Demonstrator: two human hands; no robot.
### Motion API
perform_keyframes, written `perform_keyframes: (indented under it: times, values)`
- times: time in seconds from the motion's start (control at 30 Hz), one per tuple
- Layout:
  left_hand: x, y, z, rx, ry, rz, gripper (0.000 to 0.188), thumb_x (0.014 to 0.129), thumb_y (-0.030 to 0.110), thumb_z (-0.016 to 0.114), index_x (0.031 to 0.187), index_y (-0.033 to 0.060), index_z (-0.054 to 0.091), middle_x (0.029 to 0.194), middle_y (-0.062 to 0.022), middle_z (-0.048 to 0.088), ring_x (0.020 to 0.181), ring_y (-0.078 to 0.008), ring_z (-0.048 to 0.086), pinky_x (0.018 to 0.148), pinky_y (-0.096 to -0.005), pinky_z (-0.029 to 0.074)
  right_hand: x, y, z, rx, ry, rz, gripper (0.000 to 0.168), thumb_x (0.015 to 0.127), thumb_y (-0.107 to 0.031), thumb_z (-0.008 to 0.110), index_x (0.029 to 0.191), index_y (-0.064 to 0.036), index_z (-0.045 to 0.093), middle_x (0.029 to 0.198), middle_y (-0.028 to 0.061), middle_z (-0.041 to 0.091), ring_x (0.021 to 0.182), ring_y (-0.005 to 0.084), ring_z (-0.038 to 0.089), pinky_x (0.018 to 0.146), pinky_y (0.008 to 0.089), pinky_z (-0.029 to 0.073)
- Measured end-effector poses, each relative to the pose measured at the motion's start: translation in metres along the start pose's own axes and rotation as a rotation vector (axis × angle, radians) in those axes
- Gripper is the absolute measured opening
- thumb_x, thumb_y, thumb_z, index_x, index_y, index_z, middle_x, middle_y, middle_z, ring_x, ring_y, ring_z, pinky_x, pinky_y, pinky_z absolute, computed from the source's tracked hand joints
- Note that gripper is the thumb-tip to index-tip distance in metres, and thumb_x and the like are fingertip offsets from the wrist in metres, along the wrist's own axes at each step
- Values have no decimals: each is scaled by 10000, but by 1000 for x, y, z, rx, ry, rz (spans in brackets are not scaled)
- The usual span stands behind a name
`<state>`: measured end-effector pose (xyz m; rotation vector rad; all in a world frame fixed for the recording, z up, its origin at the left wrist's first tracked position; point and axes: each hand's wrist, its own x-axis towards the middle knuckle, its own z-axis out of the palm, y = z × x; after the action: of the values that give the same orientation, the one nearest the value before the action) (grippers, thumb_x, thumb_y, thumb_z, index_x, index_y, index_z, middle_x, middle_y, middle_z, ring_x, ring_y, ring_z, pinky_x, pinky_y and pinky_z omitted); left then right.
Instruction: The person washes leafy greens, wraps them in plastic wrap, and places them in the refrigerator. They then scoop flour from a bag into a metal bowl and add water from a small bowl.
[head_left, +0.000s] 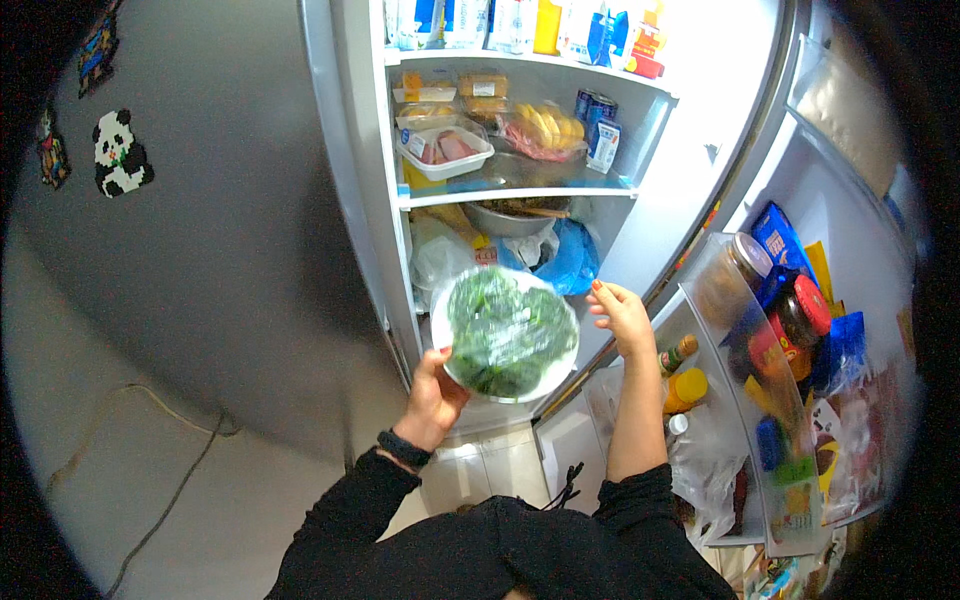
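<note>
My left hand (435, 401) grips the lower left rim of a white plate (441, 322), its thumb on top. Dark leafy greens (510, 330) under clear plastic film cover most of the plate. To the right of the plate, apart from it, my right hand (621, 315) is raised with its fingers curled and the thumb and a finger close together. Whether anything thin lies between those fingertips cannot be told. Behind the plate stands an open refrigerator, where a blue plastic bag (574, 259) and a metal bowl (510, 221) with chopsticks sit on a lower shelf.
On the middle shelf (525, 193) are a white meat tray (450, 161), a bag of yellow food (547, 127) and several cans. Cartons fill the shelf above. The open door's bins (735, 390) hold jars, bottles and packets at right. A closed grey door (225, 225) stands left.
</note>
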<state>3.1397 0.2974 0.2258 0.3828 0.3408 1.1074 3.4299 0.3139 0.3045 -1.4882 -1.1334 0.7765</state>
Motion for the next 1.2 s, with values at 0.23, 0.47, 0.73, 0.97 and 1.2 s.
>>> perform_keyframes:
  times: [0.23, 0.47, 0.73, 0.97, 1.2]
  values:
    - [19, 32, 57, -30, -107, 25, 406, 798, 246, 555, 1154, 54, 528, 1120, -87, 599, 1040, -242, 563, 917, -404, 440, -34, -1, 6, 860, -576, 121, 418, 910, -308, 508, 1200, -9, 482, 1050, 148, 623, 825, 221, 643, 681, 325, 543]
    - [27, 33, 74, -24, -135, 1, 429, 818, 256, 565, 1195, 62, 494, 1142, -91, 587, 1045, -237, 559, 908, -408, 449, -42, -15, 16, 871, -502, 10, 365, 866, -157, 526, 1189, -2, 458, 1095, 150, 596, 962, 261, 617, 816, 410, 526]
    - [44, 51, 106, 91, -278, -16, 797, 735, 673, 554, 1146, -7, 493, 1045, -115, 574, 916, -208, 579, 852, -368, 488, -21, -46, 23, 1084, -280, -7, 344, 810, -98, 509, 1121, 49, 507, 1078, 174, 602, 982, 277, 609, 856, 425, 512]
    - [0, 24, 45, 309, -174, -200, 483, 911, 401, 498, 1194, 9, 488, 1083, -144, 574, 945, -217, 600, 823, -354, 506, 26, -128, 72, 1029, -148, -74, 312, 837, -56, 458, 1122, 68, 489, 1098, 191, 569, 1022, 299, 572, 887, 434, 487]
    - [-67, 14, -34, 558, -166, -277, 417, 943, 243, 449, 1273, -11, 426, 1110, -151, 583, 960, -216, 604, 834, -314, 505, 114, -155, 135, 1007, -232, -91, 220, 849, -104, 502, 1033, 15, 513, 984, 162, 571, 891, 286, 581, 785, 437, 523]
